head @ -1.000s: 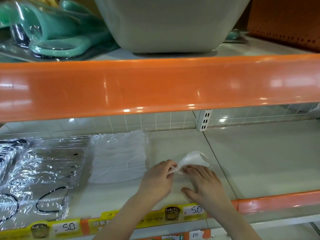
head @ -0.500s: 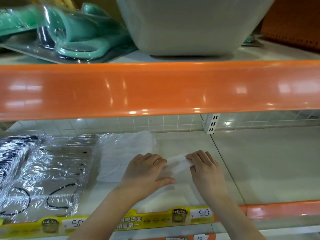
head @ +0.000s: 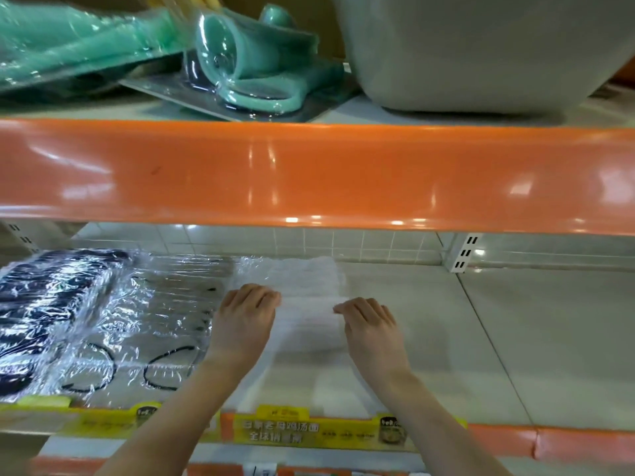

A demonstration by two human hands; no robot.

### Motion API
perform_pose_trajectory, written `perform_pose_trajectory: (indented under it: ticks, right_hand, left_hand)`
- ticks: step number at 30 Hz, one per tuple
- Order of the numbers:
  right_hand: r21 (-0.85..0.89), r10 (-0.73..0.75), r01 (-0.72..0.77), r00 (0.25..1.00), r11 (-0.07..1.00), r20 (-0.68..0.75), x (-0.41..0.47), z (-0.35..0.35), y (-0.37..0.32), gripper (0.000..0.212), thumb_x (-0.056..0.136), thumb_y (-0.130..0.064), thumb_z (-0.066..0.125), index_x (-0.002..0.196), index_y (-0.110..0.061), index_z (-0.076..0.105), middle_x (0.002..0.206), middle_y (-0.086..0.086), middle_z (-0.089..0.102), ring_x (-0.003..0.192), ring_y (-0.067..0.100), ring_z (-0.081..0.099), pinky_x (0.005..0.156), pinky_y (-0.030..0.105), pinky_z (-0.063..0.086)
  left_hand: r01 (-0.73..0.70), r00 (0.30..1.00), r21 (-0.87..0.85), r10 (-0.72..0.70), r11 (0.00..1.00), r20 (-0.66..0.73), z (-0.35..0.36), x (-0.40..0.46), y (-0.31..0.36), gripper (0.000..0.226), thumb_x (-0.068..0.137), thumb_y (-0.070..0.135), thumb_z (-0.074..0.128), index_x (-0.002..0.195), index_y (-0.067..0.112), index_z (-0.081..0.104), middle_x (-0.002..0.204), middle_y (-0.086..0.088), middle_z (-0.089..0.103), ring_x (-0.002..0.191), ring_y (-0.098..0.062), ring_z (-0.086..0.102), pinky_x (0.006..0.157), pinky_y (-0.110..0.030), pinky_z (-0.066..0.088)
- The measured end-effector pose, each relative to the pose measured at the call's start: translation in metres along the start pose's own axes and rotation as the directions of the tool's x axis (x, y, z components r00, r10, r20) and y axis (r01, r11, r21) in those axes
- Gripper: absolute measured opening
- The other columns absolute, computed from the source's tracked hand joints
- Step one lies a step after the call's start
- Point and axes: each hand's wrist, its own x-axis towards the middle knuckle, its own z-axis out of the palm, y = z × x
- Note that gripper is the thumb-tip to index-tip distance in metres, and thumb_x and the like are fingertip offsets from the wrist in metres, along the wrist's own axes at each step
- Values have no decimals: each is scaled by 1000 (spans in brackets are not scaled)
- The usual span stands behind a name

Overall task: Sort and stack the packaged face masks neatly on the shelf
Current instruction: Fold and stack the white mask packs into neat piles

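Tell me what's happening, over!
Both hands on white mask pack, left hand and right hand at its sides. Pack flat on shelf. Nothing blocking.
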Motion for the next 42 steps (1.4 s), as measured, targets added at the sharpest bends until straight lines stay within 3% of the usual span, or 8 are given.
perform_pose_trajectory:
  ticks: [14, 20, 24, 27, 31, 36, 39, 42]
  right_hand:
    - [-131, 169, -152, 977, 980, 129, -19, 21, -4, 17, 72, -25, 48, 70, -30, 64, 73, -12, 58, 67, 13, 59, 58, 26, 45]
    - [398, 411, -361, 910, 843, -45, 10, 2, -18, 16, 89, -4, 61, 102, -13, 66, 97, -1, 60, 87, 23, 61, 71, 24, 47]
    - [722, 661, -416, 746, 553, -77, 34, -21, -36, 44, 91, -8, 60, 130, -18, 43, 118, -13, 42, 109, 4, 47, 85, 9, 43]
    - [752, 739, -573, 650, 326, 176, 38, -19, -33, 43, 93, -19, 59, 132, -16, 43, 122, -5, 48, 113, 8, 48, 81, 7, 38]
    - [542, 579, -763, 632, 352, 515, 30, -5, -31, 30, 90, -28, 62, 115, -12, 56, 105, 0, 62, 88, 14, 59, 66, 17, 42]
    - [613, 543, -756, 623, 231, 564, 15, -12, -24, 6, 85, -1, 59, 84, -6, 62, 61, 2, 59, 53, 14, 53, 47, 22, 43]
    - [545, 536, -753, 652, 369, 537, 15, -12, -15, 9, 82, 0, 57, 85, -6, 62, 62, 4, 57, 49, 12, 50, 46, 26, 43]
    - [454, 482, -699, 712, 553, 511, 23, -11, -9, 18, 84, -5, 59, 75, -20, 57, 61, -3, 54, 48, 10, 46, 47, 19, 38]
  left_hand:
    - [-35, 997, -73, 40, 997, 60, 13, -43, -11, 14, 70, 1, 68, 71, 15, 67, 76, 3, 64, 75, -23, 62, 70, -30, 36]
    - [217, 975, -79, -212, 973, 62, 0, -23, 8, 22, 86, 22, 52, 69, 13, 64, 68, 1, 58, 60, -22, 56, 45, -29, 38]
    - [610, 792, -306, -555, 731, 254, -15, 2, 35, 11, 92, 15, 61, 81, 16, 59, 77, 7, 54, 62, -13, 49, 51, -23, 30]
    - [768, 600, -544, -675, 338, 429, -19, 11, 56, 20, 92, 9, 57, 77, 21, 51, 67, 3, 54, 60, -14, 51, 47, -20, 37]
    - [724, 407, -645, -604, -243, 685, -19, 8, 82, 13, 88, -3, 57, 95, -2, 67, 79, -18, 70, 73, -28, 67, 58, -27, 55]
    - [733, 334, -567, -528, -375, 781, -28, -2, 91, 14, 95, 2, 51, 103, 1, 63, 94, -17, 71, 78, -23, 70, 68, -35, 59]
    - [851, 230, -362, -350, -380, 908, -43, -6, 89, 23, 100, 18, 47, 102, -2, 60, 94, -20, 70, 76, -26, 70, 63, -37, 58]
    - [945, 257, -279, -139, -172, 956, -64, -4, 92, 25, 101, 16, 43, 101, 1, 64, 95, -19, 71, 73, -22, 67, 59, -30, 53]
